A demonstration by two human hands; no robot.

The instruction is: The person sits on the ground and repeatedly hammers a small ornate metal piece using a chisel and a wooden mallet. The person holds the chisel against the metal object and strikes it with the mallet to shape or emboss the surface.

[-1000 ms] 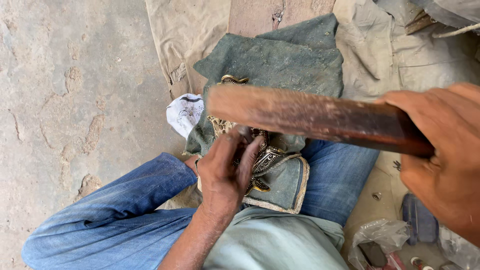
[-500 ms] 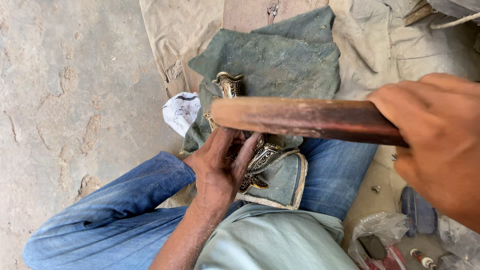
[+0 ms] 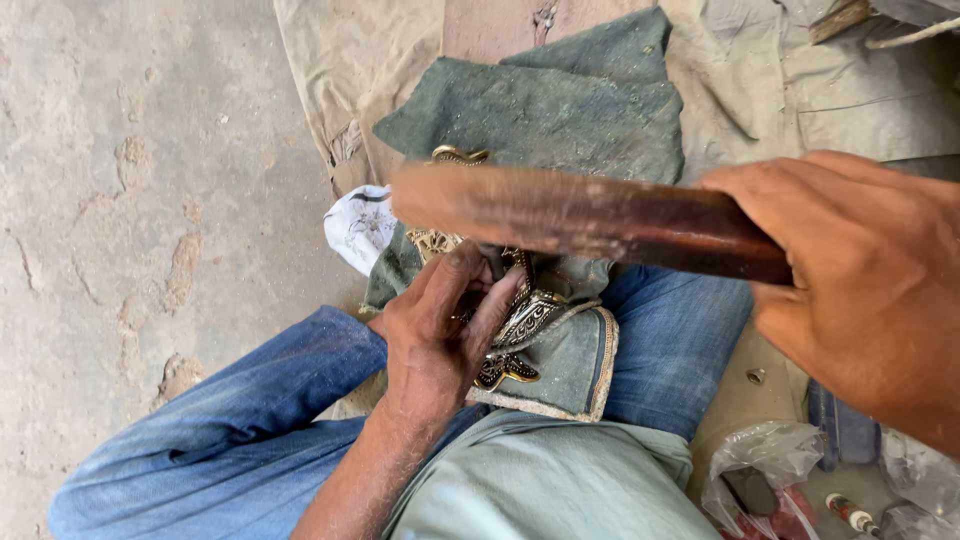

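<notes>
Stick raised over the ornament

We are gripping the stick (image 3: 590, 215) in our clenched right hand (image 3: 860, 290); it is lying left-right, free end pointing left. Our left hand (image 3: 440, 330) is pinching the ornament (image 3: 520, 325) on the lap cloth (image 3: 560, 120). A misaimed blow risks striking those fingers

wooden handle (image 3: 590, 215): motion-blurred, its near end hidden inside the right hand (image 3: 860, 290)
right hand: cut off by the right edge
ornate metal piece (image 3: 515, 325): partly covered by the left hand (image 3: 440, 335)
plastic bags (image 3: 765, 470): lower right, contents unclear, cut by the bottom edge
</notes>
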